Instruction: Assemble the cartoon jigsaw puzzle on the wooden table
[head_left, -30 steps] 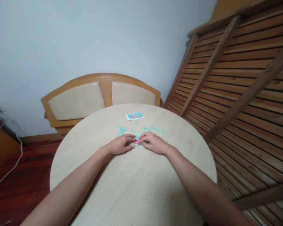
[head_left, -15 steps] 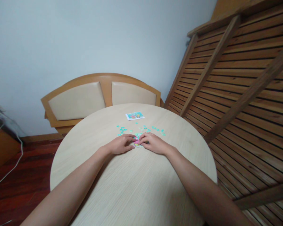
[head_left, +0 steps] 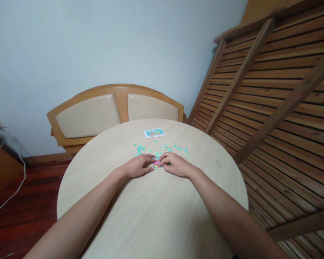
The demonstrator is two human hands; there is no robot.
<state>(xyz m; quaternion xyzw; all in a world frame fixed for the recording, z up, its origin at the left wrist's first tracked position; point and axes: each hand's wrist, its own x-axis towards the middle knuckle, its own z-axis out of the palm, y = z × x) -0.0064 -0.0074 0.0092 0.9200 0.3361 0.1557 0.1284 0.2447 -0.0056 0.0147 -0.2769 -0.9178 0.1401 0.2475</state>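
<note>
A partly assembled jigsaw puzzle (head_left: pixel 157 162), pink in the middle with teal and yellow parts, lies flat on the round table. My left hand (head_left: pixel 138 165) rests at its left side, thumb and fingers apart, fingertips touching the edge. Over the right part of the puzzle, my right hand (head_left: pixel 176 163) has its fingers bent and drawn together at the tips. Whatever lies between those tips is too small and covered to make out. Loose teal jigsaw pieces (head_left: pixel 140 148) are scattered just beyond both hands, with more teal pieces (head_left: pixel 179 148) to the right.
Farther back on the pale wooden table (head_left: pixel 140 216) lies a teal picture sheet (head_left: pixel 154 133) with cartoon figures. A headboard (head_left: pixel 122 97) with cream panels stands behind the table. Wooden slats (head_left: pixel 259 97) lean at the right. A white cable (head_left: pixel 24 169) hangs at the left.
The fingers of my right hand have shifted very slightly on the puzzle. My left hand, the loose pieces and the picture sheet look the same.
</note>
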